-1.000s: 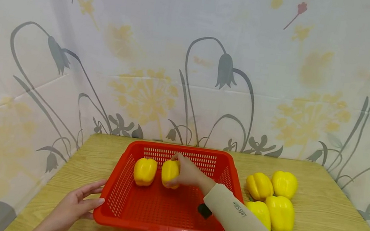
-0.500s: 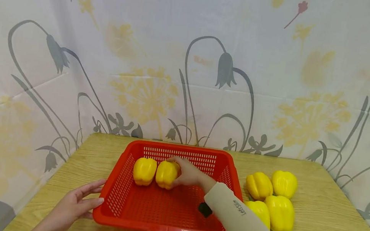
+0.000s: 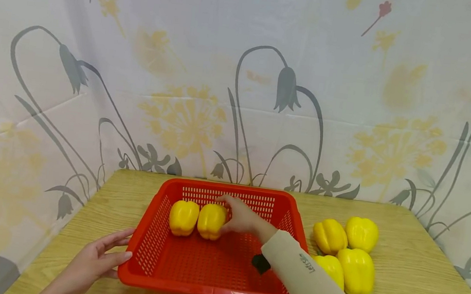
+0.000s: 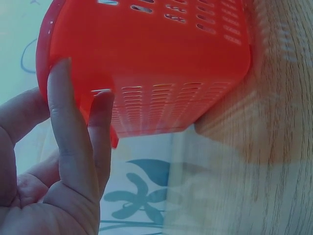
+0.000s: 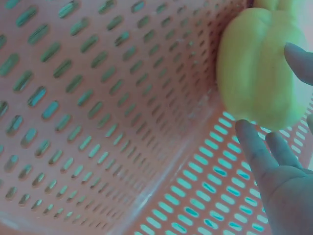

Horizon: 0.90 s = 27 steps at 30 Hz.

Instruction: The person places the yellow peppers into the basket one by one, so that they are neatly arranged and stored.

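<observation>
"LetsSlim" lettering [image 3: 307, 263] on sleeve [image 3: 316, 292], right grip [image 3: 241, 218] around yellow pepper [image 3: 210, 223], left grip [image 3: 94, 258] loose against red basket [image 3: 209, 291]

Head view: looked forward and down, from farthest off, over surface [image 3: 418, 277] and red basket [image 3: 209, 291]. Left wrist view: close, rolled sideways, faced the basket from outside. Right wrist view: close, looked inside it, sharing one yellow pepper [image 5: 257, 68] with head view.

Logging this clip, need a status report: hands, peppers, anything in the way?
Left hand touching red basket. Right hand around yellow pepper inside. In the way: second pepper, close left.
</observation>
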Available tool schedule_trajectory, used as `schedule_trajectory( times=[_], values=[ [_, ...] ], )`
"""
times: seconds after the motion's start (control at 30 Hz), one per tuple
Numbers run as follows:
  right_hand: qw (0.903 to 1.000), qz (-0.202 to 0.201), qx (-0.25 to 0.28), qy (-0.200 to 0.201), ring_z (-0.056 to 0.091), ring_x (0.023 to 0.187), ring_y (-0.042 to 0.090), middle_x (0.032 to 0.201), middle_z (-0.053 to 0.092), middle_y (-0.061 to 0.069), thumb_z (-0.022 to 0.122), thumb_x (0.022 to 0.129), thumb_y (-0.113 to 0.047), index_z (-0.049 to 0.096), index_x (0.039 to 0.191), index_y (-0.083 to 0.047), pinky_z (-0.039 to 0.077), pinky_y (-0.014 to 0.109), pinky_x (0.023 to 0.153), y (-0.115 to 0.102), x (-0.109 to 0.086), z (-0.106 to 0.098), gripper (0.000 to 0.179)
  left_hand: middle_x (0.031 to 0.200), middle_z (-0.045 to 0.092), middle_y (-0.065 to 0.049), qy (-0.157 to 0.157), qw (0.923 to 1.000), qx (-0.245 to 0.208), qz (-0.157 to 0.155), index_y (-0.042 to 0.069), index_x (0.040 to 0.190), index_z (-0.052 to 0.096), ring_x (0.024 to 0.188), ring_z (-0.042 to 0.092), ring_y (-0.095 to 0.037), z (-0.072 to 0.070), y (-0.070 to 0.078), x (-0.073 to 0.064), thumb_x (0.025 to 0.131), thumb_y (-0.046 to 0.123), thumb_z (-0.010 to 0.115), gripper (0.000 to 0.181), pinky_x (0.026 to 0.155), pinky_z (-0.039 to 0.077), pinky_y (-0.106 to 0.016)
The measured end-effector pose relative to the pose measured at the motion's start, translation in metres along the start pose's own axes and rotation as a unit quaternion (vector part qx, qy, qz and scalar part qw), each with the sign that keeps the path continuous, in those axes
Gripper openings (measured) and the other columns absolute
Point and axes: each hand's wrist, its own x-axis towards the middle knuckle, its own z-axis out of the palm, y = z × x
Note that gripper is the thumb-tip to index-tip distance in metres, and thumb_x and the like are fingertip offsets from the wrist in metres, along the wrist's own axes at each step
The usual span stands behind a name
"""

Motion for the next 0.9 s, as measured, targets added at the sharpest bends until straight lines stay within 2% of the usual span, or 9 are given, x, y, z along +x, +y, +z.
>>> schedule_trajectory(
  times=[0.33, 0.5, 0.67, 0.9],
  values=[
    [0.9979, -0.001, 0.061, 0.023, 0.044, 0.117, 0.034, 0.129, 0.047, 0.018, 0.074, 0.077, -0.001, 0.047, 0.130, -0.005, 0.044, 0.046, 0.093, -0.015, -0.004, -0.012, 0.060, 0.131, 0.039, -0.025, -0.002, 1.0000, 0.005, 0.006, -0.008, 0.144, 0.018, 0.093, 0.063, -0.029, -0.001, 0.001, 0.000, 0.093, 0.014, 0.058, 0.068, 0.073, 0.054, -0.044],
    [0.9960, -0.012, 0.084, 0.030, 0.046, 0.116, 0.033, 0.126, 0.048, 0.016, 0.074, 0.078, -0.006, 0.047, 0.131, -0.008, 0.048, 0.041, 0.088, -0.022, -0.007, -0.015, 0.060, 0.133, 0.039, -0.025, 0.007, 0.9999, 0.012, -0.009, -0.006, 0.145, 0.019, 0.094, 0.062, -0.027, 0.000, -0.002, -0.001, 0.092, 0.014, 0.059, 0.069, 0.073, 0.054, -0.043],
    [0.9922, -0.020, 0.110, 0.055, 0.049, 0.112, 0.030, 0.122, 0.052, 0.014, 0.074, 0.079, -0.008, 0.051, 0.126, -0.011, 0.047, 0.041, 0.088, -0.034, -0.014, -0.020, 0.052, 0.132, 0.041, -0.025, 0.012, 0.9996, 0.016, -0.018, -0.005, 0.145, 0.020, 0.095, 0.062, -0.027, 0.000, -0.003, -0.001, 0.093, 0.016, 0.059, 0.068, 0.074, 0.054, -0.044],
    [0.9850, -0.019, 0.154, 0.076, 0.048, 0.113, 0.032, 0.118, 0.055, 0.011, 0.074, 0.079, -0.009, 0.055, 0.121, -0.015, 0.049, 0.037, 0.085, -0.047, -0.027, -0.029, 0.047, 0.131, 0.042, -0.023, 0.007, 0.9998, 0.012, -0.014, -0.005, 0.145, 0.019, 0.094, 0.062, -0.026, 0.000, -0.002, 0.000, 0.093, 0.015, 0.058, 0.068, 0.074, 0.054, -0.044]
  ],
)
